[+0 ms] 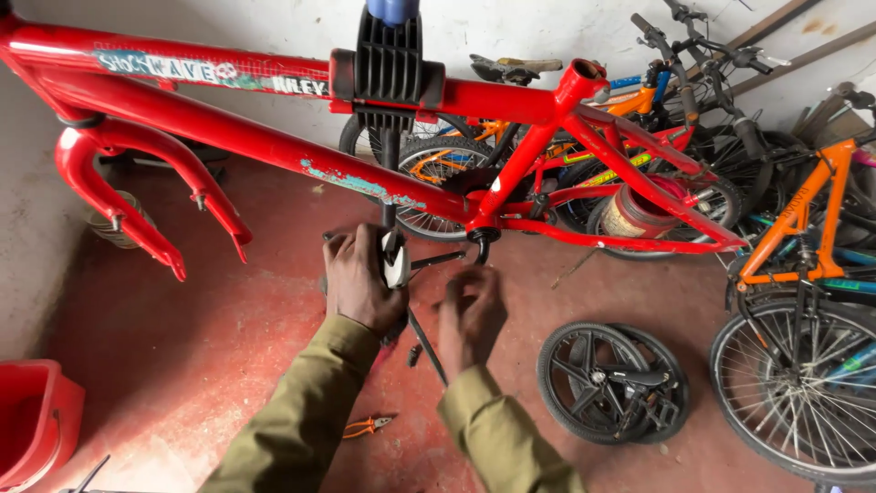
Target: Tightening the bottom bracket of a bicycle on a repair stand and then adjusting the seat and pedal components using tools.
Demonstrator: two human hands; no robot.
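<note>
Two hands: left hand [359, 278] grips one tool [395, 258], right hand [470, 315] fingers pinched, under one red frame [274, 151].

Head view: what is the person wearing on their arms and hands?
Both arms wear long olive-khaki sleeves of plain woven cloth, loosely creased, ending at the wrists. The left hand and right hand are bare: no gloves, and no watch or rings that I can make out.

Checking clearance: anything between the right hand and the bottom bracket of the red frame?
Nothing visible. The right hand sits just below the bottom bracket shell of the red steel bike frame, with open air between. The thin dark rod held by the left hand passes to the side, not across.
</note>
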